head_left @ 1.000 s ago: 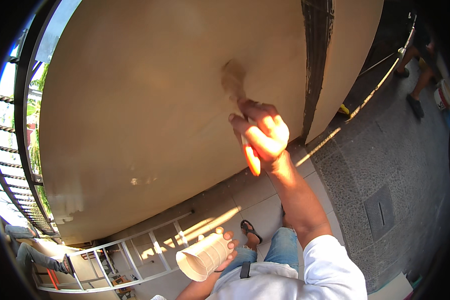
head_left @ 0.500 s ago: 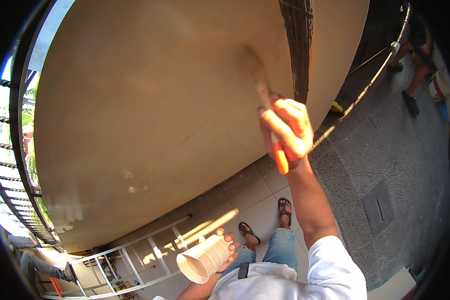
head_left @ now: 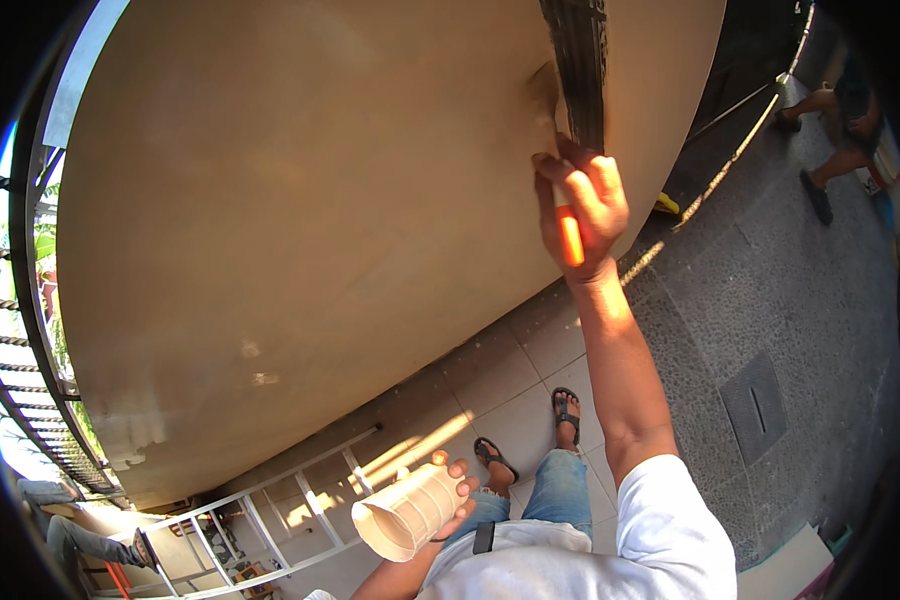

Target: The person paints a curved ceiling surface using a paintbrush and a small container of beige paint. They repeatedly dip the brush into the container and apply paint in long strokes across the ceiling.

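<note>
My right hand [head_left: 594, 208] is raised to a tan wall panel [head_left: 300, 200], fingers closed round a paintbrush [head_left: 570, 238] with an orange-ended handle. The brush points upward, and its blurred tip is at the panel just left of a dark, streaky upright strip [head_left: 582, 75]. Low in front of my body, my left hand [head_left: 459, 488] grips a cream ribbed cup [head_left: 407, 512] from its right side. The cup is tilted, with its mouth facing lower left; what is inside cannot be made out.
An aluminium ladder [head_left: 270, 520] lies slanted at the lower left, near another person's legs [head_left: 88, 540]. Dark railing bars [head_left: 25, 330] run along the left. Tiles [head_left: 485, 370] and grey paving [head_left: 715, 290] cover the ground; a second person's legs [head_left: 820, 185] show far right.
My right hand has moved up and slightly right with the paintbrush, bringing its tip beside the dark strip. The cup in my left hand has stayed nearly in place.
</note>
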`<move>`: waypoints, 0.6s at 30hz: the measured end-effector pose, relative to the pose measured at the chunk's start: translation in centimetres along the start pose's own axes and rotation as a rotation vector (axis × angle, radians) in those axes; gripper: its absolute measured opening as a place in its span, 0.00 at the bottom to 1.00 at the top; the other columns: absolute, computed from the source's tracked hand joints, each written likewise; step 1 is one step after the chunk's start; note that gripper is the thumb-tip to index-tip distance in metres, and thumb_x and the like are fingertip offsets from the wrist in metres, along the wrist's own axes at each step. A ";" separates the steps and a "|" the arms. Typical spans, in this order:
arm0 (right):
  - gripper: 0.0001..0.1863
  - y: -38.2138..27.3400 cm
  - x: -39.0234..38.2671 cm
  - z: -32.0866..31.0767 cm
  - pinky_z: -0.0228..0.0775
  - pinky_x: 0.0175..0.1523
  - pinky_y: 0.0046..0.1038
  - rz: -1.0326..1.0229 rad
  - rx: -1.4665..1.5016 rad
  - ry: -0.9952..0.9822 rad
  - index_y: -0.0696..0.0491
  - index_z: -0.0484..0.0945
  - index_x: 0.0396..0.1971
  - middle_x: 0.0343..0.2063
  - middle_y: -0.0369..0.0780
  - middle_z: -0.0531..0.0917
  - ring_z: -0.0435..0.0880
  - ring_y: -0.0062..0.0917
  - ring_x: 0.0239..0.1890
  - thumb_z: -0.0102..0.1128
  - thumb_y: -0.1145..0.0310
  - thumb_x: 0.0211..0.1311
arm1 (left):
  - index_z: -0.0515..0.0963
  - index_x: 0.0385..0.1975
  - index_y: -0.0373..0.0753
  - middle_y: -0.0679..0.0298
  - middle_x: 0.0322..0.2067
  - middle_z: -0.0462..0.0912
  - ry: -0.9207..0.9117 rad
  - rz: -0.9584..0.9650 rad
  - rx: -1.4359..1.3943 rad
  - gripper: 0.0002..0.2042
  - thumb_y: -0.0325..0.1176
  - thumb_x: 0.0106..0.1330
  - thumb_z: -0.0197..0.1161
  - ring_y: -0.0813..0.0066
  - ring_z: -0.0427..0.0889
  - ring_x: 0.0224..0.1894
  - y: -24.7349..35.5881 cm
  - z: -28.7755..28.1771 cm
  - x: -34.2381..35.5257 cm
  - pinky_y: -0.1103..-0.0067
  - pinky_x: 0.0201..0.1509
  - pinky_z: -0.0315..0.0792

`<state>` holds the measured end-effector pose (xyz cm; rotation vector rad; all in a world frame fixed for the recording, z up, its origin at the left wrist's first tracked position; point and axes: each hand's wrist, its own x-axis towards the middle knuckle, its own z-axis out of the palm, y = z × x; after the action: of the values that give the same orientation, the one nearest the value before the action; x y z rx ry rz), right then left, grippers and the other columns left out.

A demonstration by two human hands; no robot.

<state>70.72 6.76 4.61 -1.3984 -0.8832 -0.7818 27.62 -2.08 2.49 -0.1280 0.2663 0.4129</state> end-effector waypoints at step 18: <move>0.14 -6.0 3.0 -2.2 0.82 0.51 0.32 -0.036 0.218 0.159 0.58 0.85 0.39 0.42 0.47 0.86 0.87 0.33 0.44 0.74 0.87 0.53 | 0.71 0.61 0.44 0.56 0.54 0.68 -0.027 0.024 -0.024 0.27 0.56 0.71 0.63 0.56 0.69 0.56 0.0 -0.7 -1.0 0.61 0.50 0.78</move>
<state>67.05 4.52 10.21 -1.1170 -0.8444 -0.7875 26.60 -2.55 2.12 -0.1427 0.2364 0.4419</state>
